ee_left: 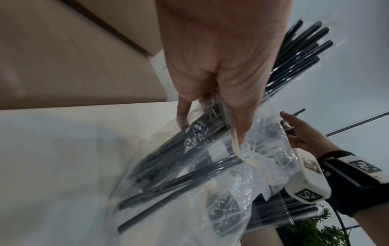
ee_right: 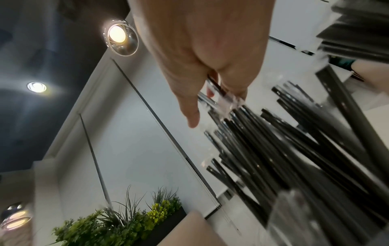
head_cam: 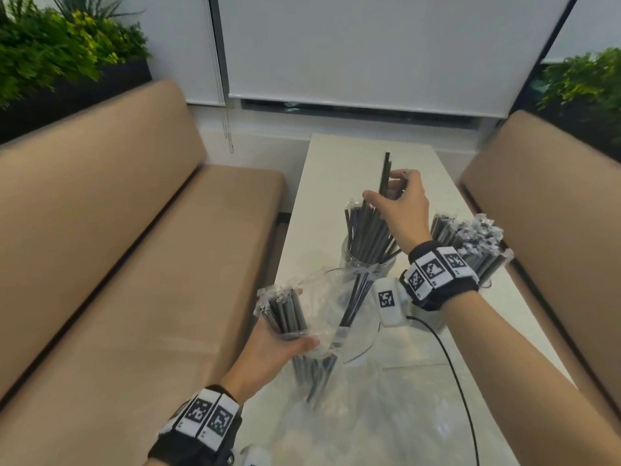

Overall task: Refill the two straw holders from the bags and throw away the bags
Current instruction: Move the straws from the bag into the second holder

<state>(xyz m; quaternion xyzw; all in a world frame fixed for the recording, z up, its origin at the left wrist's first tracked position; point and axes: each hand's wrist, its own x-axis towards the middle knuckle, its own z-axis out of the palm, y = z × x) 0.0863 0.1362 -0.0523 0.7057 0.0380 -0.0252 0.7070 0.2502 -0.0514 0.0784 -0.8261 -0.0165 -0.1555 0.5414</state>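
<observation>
Right hand [head_cam: 400, 200] pinches a few wrapped straws [head_cam: 384, 173] above the glass holder [head_cam: 368, 264] on the surface [head_cam: 336, 156]. Left hand [head_cam: 279, 344] grips the open bag [head_cam: 322, 297] just before that holder. Straws judged light, stiff, slippery; grip mid-length. Bag limp.
</observation>
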